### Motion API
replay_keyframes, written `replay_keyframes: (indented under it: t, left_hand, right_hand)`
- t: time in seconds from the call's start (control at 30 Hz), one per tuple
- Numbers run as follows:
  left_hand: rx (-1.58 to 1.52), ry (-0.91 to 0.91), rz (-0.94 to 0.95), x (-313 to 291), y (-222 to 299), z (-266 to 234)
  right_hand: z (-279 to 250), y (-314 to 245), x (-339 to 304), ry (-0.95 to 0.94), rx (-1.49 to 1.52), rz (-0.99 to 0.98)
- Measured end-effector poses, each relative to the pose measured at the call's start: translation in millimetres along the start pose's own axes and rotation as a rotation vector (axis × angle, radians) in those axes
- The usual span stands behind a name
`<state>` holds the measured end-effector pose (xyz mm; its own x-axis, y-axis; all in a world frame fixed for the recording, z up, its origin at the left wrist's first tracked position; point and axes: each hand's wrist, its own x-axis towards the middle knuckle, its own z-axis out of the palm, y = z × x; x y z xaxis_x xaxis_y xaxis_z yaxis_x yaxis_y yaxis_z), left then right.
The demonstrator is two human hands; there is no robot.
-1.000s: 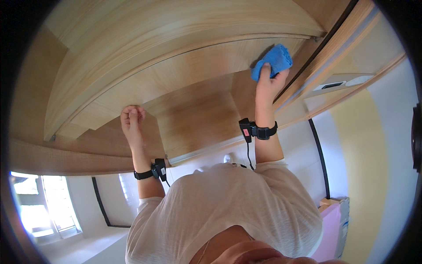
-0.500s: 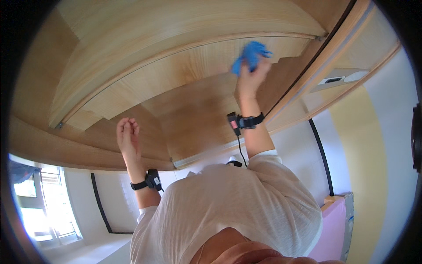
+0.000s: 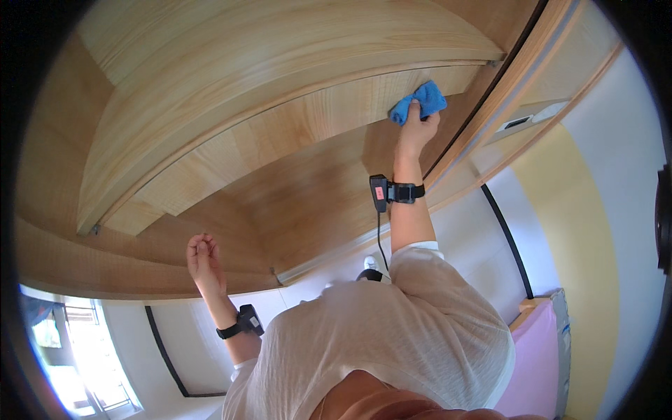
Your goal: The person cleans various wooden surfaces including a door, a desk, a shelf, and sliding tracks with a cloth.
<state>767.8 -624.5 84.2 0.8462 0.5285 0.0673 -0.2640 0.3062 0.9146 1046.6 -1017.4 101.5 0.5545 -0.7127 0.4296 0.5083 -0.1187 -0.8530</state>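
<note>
A crumpled blue cloth (image 3: 428, 98) is gripped in my right hand (image 3: 418, 131), against the right part of a light wooden panel (image 3: 280, 136) inside a cupboard. The panel runs under the front edge of a wooden shelf (image 3: 280, 77). My left hand (image 3: 204, 260) is raised at the lower left, in front of the cupboard's lower compartment. Its fingers are curled in toward the thumb, and I cannot make out anything in them.
The cupboard's right side frame (image 3: 483, 122) rises close to my right forearm. A bright window (image 3: 94, 350) lies at the lower left. At the lower right stands a pink-covered bed or panel (image 3: 530, 360). Black straps with small devices circle both wrists.
My right hand has moved the cloth slightly right and down along the panel. The left hand sits a little lower in the picture, and the view has shifted somewhat.
</note>
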Motion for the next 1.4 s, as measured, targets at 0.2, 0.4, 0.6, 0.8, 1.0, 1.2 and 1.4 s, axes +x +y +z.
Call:
replay_keyframes:
  t: [0.2, 0.4, 0.6, 0.8, 1.0, 1.2, 1.4]
  left_hand:
    - [-0.007, 0.0, 0.0, 10.4, -8.6, -0.7]
    - [-0.058, -0.053, -0.012, 5.3, -10.3, 1.1]
    - [-0.033, 0.009, -0.029, 3.7, -17.5, -4.1]
    - [-0.027, -0.015, -0.034, -3.3, -8.9, -1.9]
    - [-0.049, 0.021, -0.039, -6.0, -18.8, -19.2]
    - [-0.034, 0.039, -0.034, -7.8, -17.0, -9.5]
    - [-0.022, 0.01, -0.062, -5.5, -19.5, -2.0]
  right_hand:
    - [13.9, -38.3, -79.7, -0.219, -0.248, -0.323]
    - [-3.2, -18.0, -10.1, -0.043, 0.075, 0.171]
    - [17.3, -37.6, -78.0, -0.29, -0.259, -0.4]
    - [-1.1, -14.1, -15.0, -0.066, -0.021, -0.038]
    - [0.0, -21.1, -0.9, -0.187, -0.072, -0.144]
    - [2.9, -19.5, 0.6, -0.174, -0.056, -0.207]
    - [-7.0, -17.4, 19.7, -0.138, -0.1, -0.164]
